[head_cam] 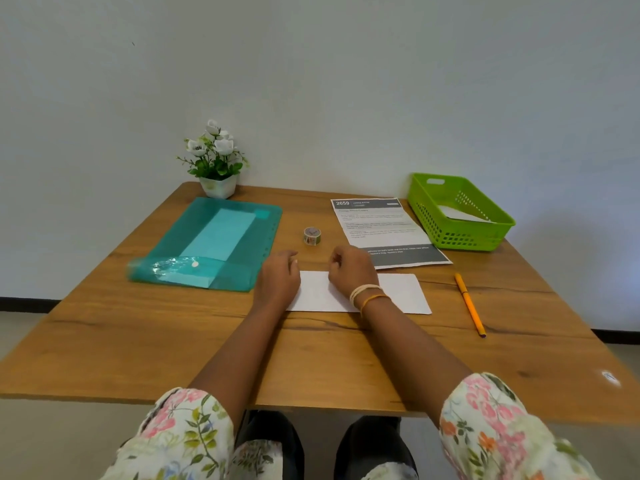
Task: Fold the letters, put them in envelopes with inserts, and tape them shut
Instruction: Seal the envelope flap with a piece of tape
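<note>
Wood table point(138, 341) against a plain white wall. White letter point(398, 292) lies flat near the front edge, both hands at its far edge. It looks already folded once, can't confirm.

Step in hand, my read: creasing or starting the next fold. To do it well: line up the corners before pressing, pin one end, run fingertips along the fold outward from the middle. Paper is thin and will skew if only one side is held.

Left hand point(278, 277): at the letter's left end, palm down, fingers loosely curled, not gripping anything I can see. Right hand point(349, 271): knuckles up over the letter's middle, fingers curled under. Pinching the paper edge or just pressing? Can't tell, fingertips hidden. Both forearms reach straight out from the body, near parallel.

Tape point(312, 235) sits just beyond the hands. Printed sheet point(384, 226) to the right of it, its near corner under the right hand's far side. Teal folder point(214, 244) at left holds a pale envelope-shaped piece. Green basket point(457, 211) far right has white paper in it. Pencil point(469, 304) right of the letter.
</note>
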Demonstrator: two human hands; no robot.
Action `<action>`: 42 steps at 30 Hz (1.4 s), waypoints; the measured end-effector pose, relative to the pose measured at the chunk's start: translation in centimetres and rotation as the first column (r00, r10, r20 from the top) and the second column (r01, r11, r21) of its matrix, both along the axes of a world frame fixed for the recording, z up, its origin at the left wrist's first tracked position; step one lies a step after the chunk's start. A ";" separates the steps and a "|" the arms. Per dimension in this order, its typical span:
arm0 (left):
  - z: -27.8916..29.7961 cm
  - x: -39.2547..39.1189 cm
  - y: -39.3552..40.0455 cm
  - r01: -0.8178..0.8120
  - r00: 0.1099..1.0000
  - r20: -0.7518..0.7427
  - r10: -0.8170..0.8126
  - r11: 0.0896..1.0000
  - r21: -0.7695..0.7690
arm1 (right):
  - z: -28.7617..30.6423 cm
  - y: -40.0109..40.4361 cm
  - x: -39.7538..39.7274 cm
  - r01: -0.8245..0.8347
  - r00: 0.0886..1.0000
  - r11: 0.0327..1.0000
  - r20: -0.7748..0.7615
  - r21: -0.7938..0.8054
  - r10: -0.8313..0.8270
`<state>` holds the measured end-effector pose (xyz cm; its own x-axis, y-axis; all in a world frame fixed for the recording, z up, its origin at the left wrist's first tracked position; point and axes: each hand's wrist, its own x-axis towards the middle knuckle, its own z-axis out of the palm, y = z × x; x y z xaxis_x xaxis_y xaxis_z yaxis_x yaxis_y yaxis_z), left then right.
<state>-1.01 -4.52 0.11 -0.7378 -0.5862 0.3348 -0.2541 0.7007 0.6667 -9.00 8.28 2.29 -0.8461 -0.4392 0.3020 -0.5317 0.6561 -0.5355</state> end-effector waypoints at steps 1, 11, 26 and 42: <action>-0.1 0.0 0.0 0.007 1.000 -0.004 -0.007 1.000 -0.016 | 0.0 -0.8 -0.5 -0.010 1.000 1.000 -0.001 -0.003 0.010; -0.6 -0.2 0.0 -0.004 0.999 -0.045 0.001 0.998 -0.057 | -0.3 -5.2 -5.0 -0.077 0.996 0.979 -0.026 0.191 0.083; -0.7 0.2 -0.9 0.237 0.964 -0.143 -0.222 0.967 0.092 | -1.5 -0.2 -0.7 -0.370 0.929 0.853 -0.163 -0.368 0.333; -0.5 0.2 -1.0 0.254 0.960 -0.170 -0.223 0.948 0.194 | -2.0 0.1 -0.6 -0.337 0.920 0.876 -0.319 -0.345 0.229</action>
<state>-0.79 -5.55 -0.44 -0.8177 -0.4680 0.3352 0.0126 0.5675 0.8232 -9.61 8.36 0.28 -0.5696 -0.4500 0.6878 -0.8177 0.2256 -0.5297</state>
